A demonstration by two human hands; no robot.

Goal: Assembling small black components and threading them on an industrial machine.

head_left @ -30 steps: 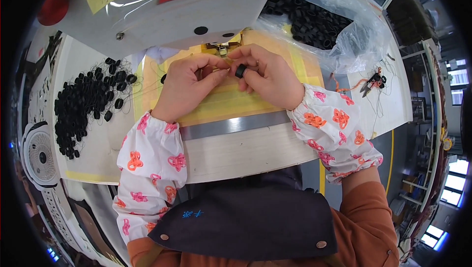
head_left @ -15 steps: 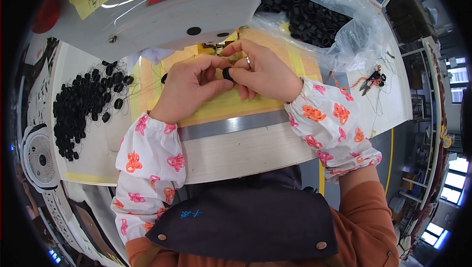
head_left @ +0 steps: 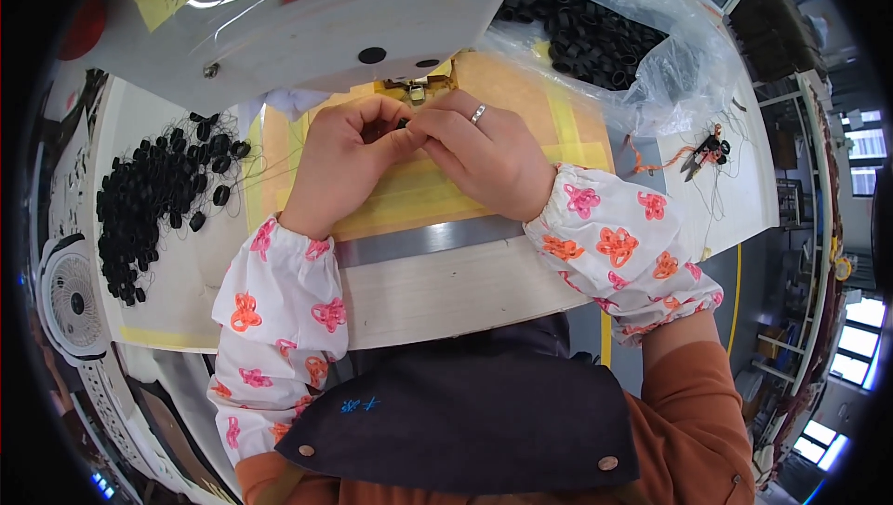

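My left hand (head_left: 344, 156) and my right hand (head_left: 488, 153) meet at the fingertips in front of the sewing machine's metal presser foot (head_left: 417, 92). Pinched between them is a small black fabric loop (head_left: 403, 122), of which only a sliver shows. Both hands are closed around it; the right fingers bend over and cover most of it. Under the hands lies a work surface covered in yellow tape (head_left: 391, 203).
The white sewing machine head (head_left: 307, 49) overhangs from the back. At left is a pile of black loops (head_left: 153, 203) with loose threads. A clear plastic bag (head_left: 684, 73) holds more black loops (head_left: 595, 40). Thread snips (head_left: 693, 166) with an orange cord lie at right.
My right hand has moved left and turned, its fingers now folding over the black loop. The loop has shifted left and slightly away from me, and is more hidden. My left hand has barely moved.
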